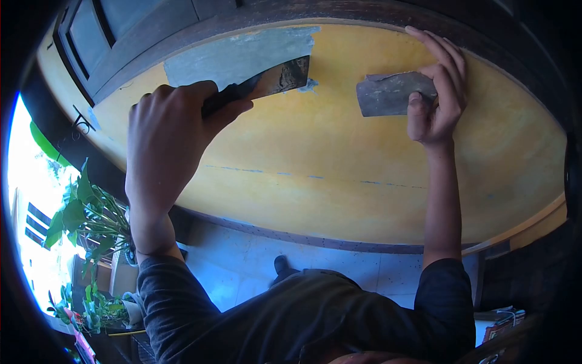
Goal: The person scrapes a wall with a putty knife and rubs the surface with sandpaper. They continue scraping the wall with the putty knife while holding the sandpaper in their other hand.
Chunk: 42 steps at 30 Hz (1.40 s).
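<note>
My left hand point(167, 130) is wrapped round the black handle of a wide-bladed scraper point(282, 77). Its shiny blade points right, over the lower right part of a grey patch point(236, 51) on the yellow wall point(303, 139). Farther right, my right hand point(439, 91) grips a flat grey plate point(391, 96) between thumb and fingers, with some fingers stretched upward. The plate lies in front of the yellow wall; whether it touches the wall I cannot tell. A small grey mark shows beside the scraper's tip.
Dark wooden trim point(273, 13) runs above the wall, with a window frame point(91, 36) at upper left. Potted plants point(91, 212) stand at left by bright daylight. Pale floor tiles point(242, 261) lie below. Papers or books point(500, 321) are at lower right.
</note>
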### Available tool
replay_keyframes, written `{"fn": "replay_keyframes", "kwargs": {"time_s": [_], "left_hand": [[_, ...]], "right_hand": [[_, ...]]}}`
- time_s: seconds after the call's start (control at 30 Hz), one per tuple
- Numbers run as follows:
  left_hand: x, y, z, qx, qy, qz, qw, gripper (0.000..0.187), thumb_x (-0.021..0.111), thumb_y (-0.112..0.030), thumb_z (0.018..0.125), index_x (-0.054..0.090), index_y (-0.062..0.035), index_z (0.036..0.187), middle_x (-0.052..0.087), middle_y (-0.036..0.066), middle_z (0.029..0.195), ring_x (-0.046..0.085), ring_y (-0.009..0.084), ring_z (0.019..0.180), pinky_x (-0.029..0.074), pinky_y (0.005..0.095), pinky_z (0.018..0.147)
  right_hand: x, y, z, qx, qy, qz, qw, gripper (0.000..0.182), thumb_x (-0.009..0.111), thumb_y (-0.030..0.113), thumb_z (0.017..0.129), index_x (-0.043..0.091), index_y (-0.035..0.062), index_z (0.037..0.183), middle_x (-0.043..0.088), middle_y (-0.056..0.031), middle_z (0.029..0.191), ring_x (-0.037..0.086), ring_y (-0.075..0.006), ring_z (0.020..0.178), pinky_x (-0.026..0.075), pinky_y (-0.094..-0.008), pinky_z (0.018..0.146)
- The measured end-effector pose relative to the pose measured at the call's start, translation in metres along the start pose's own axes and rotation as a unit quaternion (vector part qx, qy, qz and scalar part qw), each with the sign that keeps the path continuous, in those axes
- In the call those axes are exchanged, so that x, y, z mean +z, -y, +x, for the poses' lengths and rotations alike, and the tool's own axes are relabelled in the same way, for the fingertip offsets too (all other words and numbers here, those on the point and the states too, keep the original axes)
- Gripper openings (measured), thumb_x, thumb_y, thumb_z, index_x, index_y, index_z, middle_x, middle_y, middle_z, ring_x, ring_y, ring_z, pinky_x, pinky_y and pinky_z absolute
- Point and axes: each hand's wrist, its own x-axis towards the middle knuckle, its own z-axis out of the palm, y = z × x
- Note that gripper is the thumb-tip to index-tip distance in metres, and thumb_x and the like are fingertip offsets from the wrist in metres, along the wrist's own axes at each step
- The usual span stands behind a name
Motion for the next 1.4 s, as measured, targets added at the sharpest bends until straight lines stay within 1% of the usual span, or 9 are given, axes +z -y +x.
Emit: {"fn": "replay_keyframes", "kwargs": {"time_s": [0.1,0.2,0.3,0.47,0.8,0.9,1.07,1.2,1.4], "left_hand": [[0.002,0.012,0.000,0.015,-0.001,-0.007,1.000,0.046,0.078,-0.049,0.095,0.079,-0.0028,0.088,0.072,0.011,0.067,0.067,0.0243,0.056,0.052,0.0395,0.066],[-0.001,0.020,-0.003,-0.041,0.023,-0.009,0.999,0.048,0.077,-0.050,0.095,0.077,-0.0026,0.086,0.068,0.012,0.063,0.064,0.0267,0.053,0.050,0.0408,0.063],[0.019,0.009,-0.001,0.021,-0.014,-0.029,0.999,0.049,0.077,-0.050,0.095,0.076,-0.0021,0.084,0.064,0.014,0.060,0.062,0.0295,0.052,0.048,0.0416,0.061],[0.012,0.014,-0.008,-0.025,-0.003,-0.027,0.999,0.050,0.075,-0.050,0.096,0.073,-0.0015,0.082,0.061,0.014,0.058,0.061,0.0333,0.053,0.048,0.0427,0.063],[0.013,0.018,-0.011,-0.064,0.025,-0.064,0.996,0.048,0.075,-0.048,0.097,0.076,-0.0012,0.085,0.062,0.016,0.059,0.062,0.0342,0.056,0.048,0.0430,0.063],[0.031,0.002,-0.009,-0.008,0.018,-0.074,0.997,0.049,0.075,-0.048,0.097,0.076,-0.0009,0.085,0.063,0.016,0.060,0.063,0.0337,0.056,0.049,0.0428,0.065],[0.016,0.011,-0.012,-0.051,0.032,-0.047,0.997,0.050,0.075,-0.051,0.096,0.077,-0.0030,0.086,0.063,0.015,0.060,0.064,0.0349,0.057,0.049,0.0431,0.064],[0.027,-0.001,-0.017,-0.030,0.000,-0.051,0.998,0.050,0.074,-0.050,0.097,0.076,-0.0021,0.083,0.063,0.015,0.059,0.064,0.0335,0.056,0.049,0.0425,0.063],[0.021,0.004,-0.018,-0.049,0.018,-0.060,0.997,0.051,0.075,-0.050,0.096,0.076,-0.0006,0.083,0.062,0.013,0.057,0.061,0.0310,0.053,0.048,0.0422,0.062]], "right_hand": [[0.000,0.000,0.001,-0.004,-0.001,0.005,1.000,0.027,0.057,0.025,0.087,0.056,-0.0015,0.079,0.073,-0.0234,0.127,0.063,-0.0428,0.121,0.050,-0.0522,0.106],[0.002,-0.005,-0.002,-0.007,-0.008,0.008,1.000,0.033,0.056,0.029,0.091,0.057,-0.0015,0.079,0.073,-0.0234,0.127,0.064,-0.0430,0.120,0.050,-0.0520,0.105],[0.003,-0.002,-0.001,-0.007,-0.010,0.002,1.000,0.031,0.057,0.028,0.090,0.056,-0.0016,0.079,0.073,-0.0238,0.127,0.064,-0.0429,0.120,0.050,-0.0516,0.105],[0.002,-0.004,0.000,-0.011,-0.008,0.015,1.000,0.030,0.057,0.027,0.090,0.057,-0.0017,0.079,0.073,-0.0240,0.127,0.063,-0.0429,0.121,0.050,-0.0511,0.106],[0.002,-0.004,-0.001,-0.009,-0.008,0.013,1.000,0.028,0.057,0.025,0.088,0.057,-0.0016,0.079,0.072,-0.0241,0.127,0.063,-0.0433,0.120,0.050,-0.0513,0.105],[0.002,-0.001,-0.001,-0.003,-0.008,0.003,1.000,0.029,0.057,0.026,0.088,0.056,-0.0015,0.079,0.073,-0.0241,0.127,0.064,-0.0430,0.120,0.050,-0.0513,0.105],[0.001,-0.003,0.000,-0.010,-0.004,0.013,1.000,0.028,0.057,0.025,0.088,0.056,-0.0016,0.080,0.073,-0.0243,0.127,0.064,-0.0429,0.120,0.050,-0.0514,0.105],[0.001,-0.003,-0.001,-0.008,-0.006,0.014,1.000,0.026,0.058,0.024,0.087,0.056,-0.0014,0.080,0.073,-0.0241,0.127,0.064,-0.0427,0.120,0.050,-0.0515,0.105],[0.002,-0.003,0.001,-0.012,-0.010,0.021,1.000,0.024,0.058,0.022,0.084,0.056,-0.0013,0.080,0.073,-0.0237,0.126,0.064,-0.0425,0.119,0.050,-0.0515,0.105]]}}
